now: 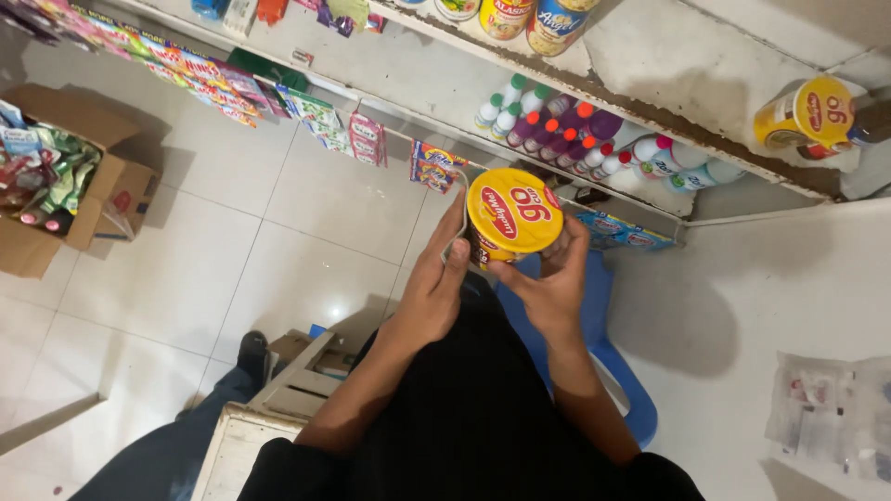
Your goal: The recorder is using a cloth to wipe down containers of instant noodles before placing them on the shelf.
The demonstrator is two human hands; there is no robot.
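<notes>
I see the yellow-lidded cup (pixel 513 215) held mid-frame, above a blue plastic chair (pixel 608 357); its lower body is hidden behind fingers. Lid is yellow w/ a red logo. Left hand (pixel 434 283) & right hand (pixel 555 278) both curl round its sides. A similar cup (pixel 806 115) sits on the shelf (pixel 705 56), top right.

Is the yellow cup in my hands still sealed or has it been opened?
Sealed, it seems: the yellow cup has its lid lying flat and whole across the top, held between the left hand and right hand.
</notes>
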